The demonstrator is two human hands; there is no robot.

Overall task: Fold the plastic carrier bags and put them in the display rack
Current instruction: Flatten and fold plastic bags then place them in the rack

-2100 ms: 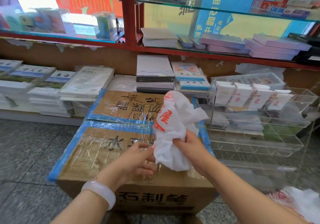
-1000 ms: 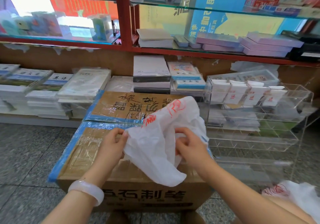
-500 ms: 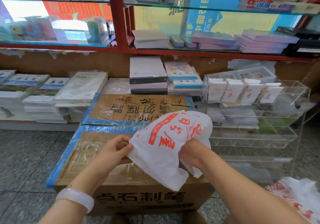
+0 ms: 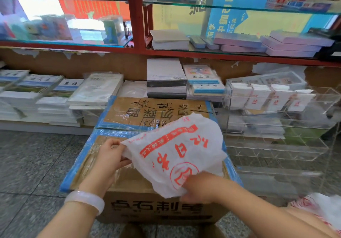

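Plastic carrier bag (image 4: 177, 151), white with red print, held spread and crumpled in the air over the taped cardboard box (image 4: 129, 182), above its right half.

Left hand (image 4: 110, 156): pinches the bag's left edge between thumb and fingers, above the box's left-centre; pale bangle (image 4: 84, 200) on the wrist.

Right hand (image 4: 199, 188): grips the bag's lower corner near the box's front edge; fingers partly hidden under the film.

Clear acrylic display rack (image 4: 276, 145) stands right of the box; top tier holds folded bags (image 4: 265, 97), lower tiers look unfilled. More loose bags (image 4: 321, 210) at far right.

Risk (judgement): film is thin, slippery and wrinkled; if not flattened on the box first, folds may go askew or spring open, and a bulky packet may not sit in a compartment.
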